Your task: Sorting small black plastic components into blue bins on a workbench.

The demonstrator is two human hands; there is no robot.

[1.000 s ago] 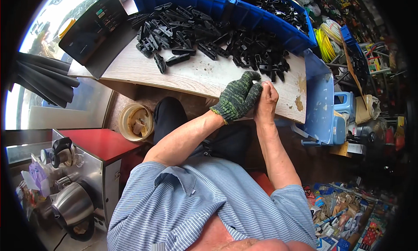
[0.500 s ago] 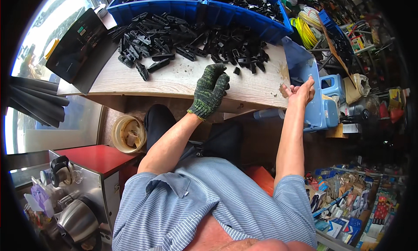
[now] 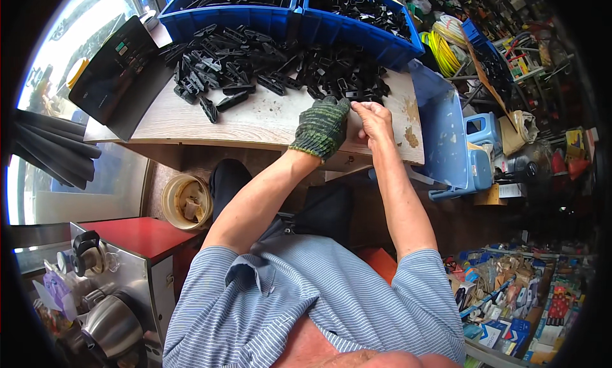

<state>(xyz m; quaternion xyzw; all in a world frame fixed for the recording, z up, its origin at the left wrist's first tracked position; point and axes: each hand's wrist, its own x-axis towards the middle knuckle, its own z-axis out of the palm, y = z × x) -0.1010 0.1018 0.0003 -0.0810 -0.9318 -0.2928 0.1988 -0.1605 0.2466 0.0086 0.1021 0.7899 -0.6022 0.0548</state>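
Observation:
My left hand (image 3: 320, 127), in a dark green knitted glove, is closed above the desk's front part. Bare, my right hand (image 3: 375, 120) meets it, with thumb and forefinger pinched against the gloved fingertips. What either hand holds, if anything, is hidden or too small to make out. Just beyond the fingers lies a heap of small black plastic pieces (image 3: 344, 71). To its left spreads a pile of longer black plastic clips (image 3: 220, 58), several of them lying apart near the hands' side. The wooden desk (image 3: 255, 122) is under both heaps.
Two blue bins (image 3: 233, 16) of black parts stand along the desk's back. A dark laptop-like device (image 3: 115, 68) sits at the left end. Against the right edge is a translucent blue tub (image 3: 440, 122) beside a blue stool (image 3: 482, 132). A round bucket (image 3: 187, 201) stands below the desk.
My right hand has moved left from the desk's right edge, beside the blue tub, to my left hand. The gloved hand has shifted slightly right, and the fingers of both now meet.

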